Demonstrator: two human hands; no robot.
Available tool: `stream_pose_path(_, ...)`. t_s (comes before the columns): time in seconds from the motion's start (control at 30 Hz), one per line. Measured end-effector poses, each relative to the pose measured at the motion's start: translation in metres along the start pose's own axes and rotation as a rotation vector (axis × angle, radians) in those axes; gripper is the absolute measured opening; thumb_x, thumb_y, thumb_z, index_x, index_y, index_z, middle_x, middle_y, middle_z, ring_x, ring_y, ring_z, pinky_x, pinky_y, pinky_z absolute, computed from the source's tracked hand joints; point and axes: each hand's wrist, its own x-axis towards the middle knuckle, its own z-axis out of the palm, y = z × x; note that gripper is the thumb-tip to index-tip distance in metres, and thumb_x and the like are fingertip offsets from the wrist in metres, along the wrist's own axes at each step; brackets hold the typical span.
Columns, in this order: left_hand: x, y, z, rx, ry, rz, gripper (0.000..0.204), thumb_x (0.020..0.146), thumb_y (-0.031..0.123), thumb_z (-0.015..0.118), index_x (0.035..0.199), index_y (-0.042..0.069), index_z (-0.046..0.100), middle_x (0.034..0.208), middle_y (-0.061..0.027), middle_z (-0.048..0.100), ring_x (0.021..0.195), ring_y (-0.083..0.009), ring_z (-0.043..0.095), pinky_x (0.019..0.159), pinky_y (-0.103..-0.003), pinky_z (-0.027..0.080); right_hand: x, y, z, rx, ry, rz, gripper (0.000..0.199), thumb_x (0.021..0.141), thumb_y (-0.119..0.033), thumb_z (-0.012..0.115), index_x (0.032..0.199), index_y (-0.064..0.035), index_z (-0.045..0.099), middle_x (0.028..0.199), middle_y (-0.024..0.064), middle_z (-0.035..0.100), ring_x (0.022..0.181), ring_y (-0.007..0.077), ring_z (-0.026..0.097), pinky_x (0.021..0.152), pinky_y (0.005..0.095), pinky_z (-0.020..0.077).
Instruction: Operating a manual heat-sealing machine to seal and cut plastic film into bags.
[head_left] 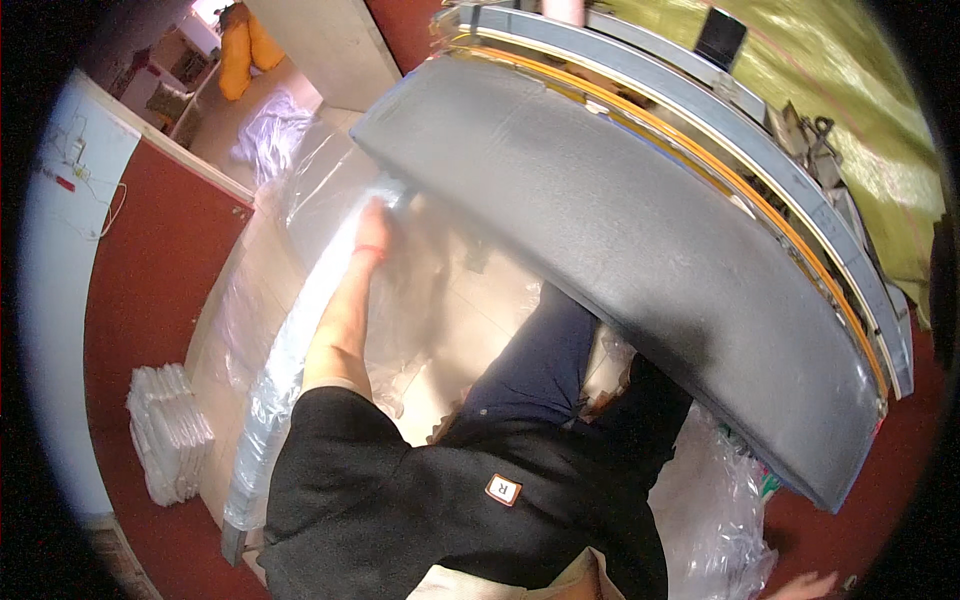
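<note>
Long floppy stuff like this is all about controlling both ends, imo. The long clear-plastic-covered roll [268,440] slants along your left side, its upper end by the near edge of the grey desk [620,220] and its lower end down beside your shirt. Your left hand [372,232] is right at that upper end, but glare washes it out, so I can't tell if the fingers are wrapped round it or just laid on top. I'd want a full wrap there, firm but not crushing, since slick film probably slides easily. The right hand [808,586] looks to be the one way off at the bottom right corner, mostly cut off; can't say how those fingers are set, and nothing shows in them. If the roll needs shifting, I'd bring that hand over to support the middle so it doesn't sag or twist. Also watch the loose film [325,200] just left of your hand and the stack of folded plastic [170,435] on the far left, both easy to snag.
</note>
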Motion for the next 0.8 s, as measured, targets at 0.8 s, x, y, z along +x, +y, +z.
stream_pose_path(0.8,-0.041,0.077,-0.202,-0.299,0.394,0.267,0.013,0.071,-0.005,0.051,0.081,0.002,0.052,0.086,-0.0094,0.052,0.083,-0.0231,0.051,0.076,-0.029,0.040,0.121,-0.307,-0.065,1.353,-0.214,0.075,0.030,0.084,-0.010,0.050,0.113,-0.0024,0.048,0.106,0.0107,0.055,0.094,0.0175,0.053,0.082,0.0280,0.0406)
